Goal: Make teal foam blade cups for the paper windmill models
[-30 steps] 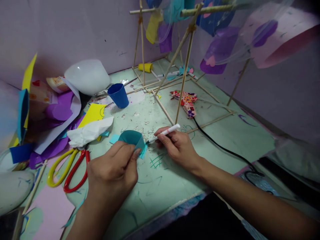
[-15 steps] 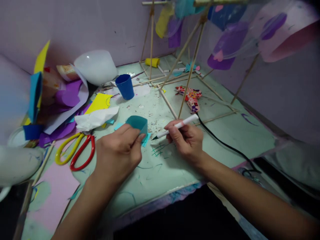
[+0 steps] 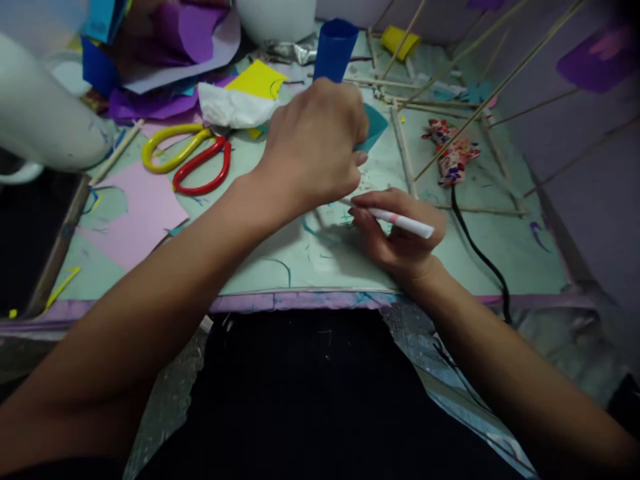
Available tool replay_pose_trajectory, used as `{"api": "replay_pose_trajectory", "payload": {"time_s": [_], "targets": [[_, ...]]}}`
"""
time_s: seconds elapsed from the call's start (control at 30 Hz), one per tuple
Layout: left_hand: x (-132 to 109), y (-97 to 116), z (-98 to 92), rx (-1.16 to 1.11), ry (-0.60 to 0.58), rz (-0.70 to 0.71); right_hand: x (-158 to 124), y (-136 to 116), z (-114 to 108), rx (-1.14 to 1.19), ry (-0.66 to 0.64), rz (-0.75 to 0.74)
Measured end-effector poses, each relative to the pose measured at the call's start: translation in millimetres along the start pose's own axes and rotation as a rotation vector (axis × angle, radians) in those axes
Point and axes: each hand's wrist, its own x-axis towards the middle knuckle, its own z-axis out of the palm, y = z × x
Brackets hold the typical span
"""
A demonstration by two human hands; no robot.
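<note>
My left hand (image 3: 317, 140) is closed on a teal paper piece (image 3: 374, 128), curved like a small cup, which sticks out to the right of the fingers. Below and to the right, my right hand (image 3: 400, 230) grips a white marker (image 3: 407, 223) with a pink band. The marker's tip points left and is hidden beneath my left hand. Green pen marks show on the pale green tabletop (image 3: 330, 260) under the hands. Directly behind my left hand stands a blue paper cup (image 3: 336, 48).
Scissors (image 3: 203, 167) with one yellow and one red handle lie left, by pink paper (image 3: 135, 213) and crumpled white paper (image 3: 235, 107). A stick frame (image 3: 405, 147) stands right, around a patterned object (image 3: 453, 153) with a black cord (image 3: 475, 250). Purple scraps lie back left.
The view has tilted down and shifted. My left hand has turned over the teal piece and covers more of it. The marker's tip, visible earlier, is now hidden behind my left hand.
</note>
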Motion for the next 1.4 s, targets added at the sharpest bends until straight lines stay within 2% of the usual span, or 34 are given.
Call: {"api": "replay_pose_trajectory", "payload": {"time_s": [0.1,0.23,0.57,0.9,1.13,1.4], "targets": [[-5.1,-1.9,2.0,-0.045,0.075,0.108,0.6,4.2,4.4,0.000,-0.017,-0.045],[-1.9,0.1,5.2,-0.145,0.160,0.037,4.9,6.0,8.9,-0.060,-0.034,-0.120],[2.3,-0.2,8.6,-0.217,0.148,0.036,5.8,4.9,14.4,-0.286,-0.150,-0.113],[2.7,-0.4,6.8,-0.194,0.125,0.044,6.9,2.0,17.2,-0.215,-0.249,0.030],[4.6,-0.8,6.9,-0.180,0.107,0.044,6.8,0.3,14.3,-0.201,-0.211,0.016],[2.6,-1.4,8.3,-0.191,0.165,0.043,4.0,-1.5,4.2,-0.224,-0.127,-0.020]]}}
